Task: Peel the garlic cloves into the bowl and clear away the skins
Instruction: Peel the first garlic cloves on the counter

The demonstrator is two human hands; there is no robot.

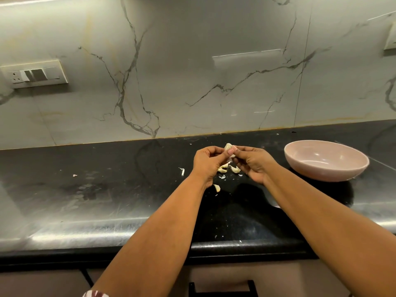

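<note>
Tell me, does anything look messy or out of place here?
Only peeling litter: papery garlic skins scattered on the black counter beneath the hands, with stray bits further left. The pink bowl sits upright and looks empty.

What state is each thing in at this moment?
Left hand: pinches the garlic clove.
Right hand: pinches the same clove.
White garlic clove: held above the counter, skin partly on.
Pale pink round bowl: upright on the black counter, looks empty.
Loose garlic pieces: lying on the counter below the hands.
</note>
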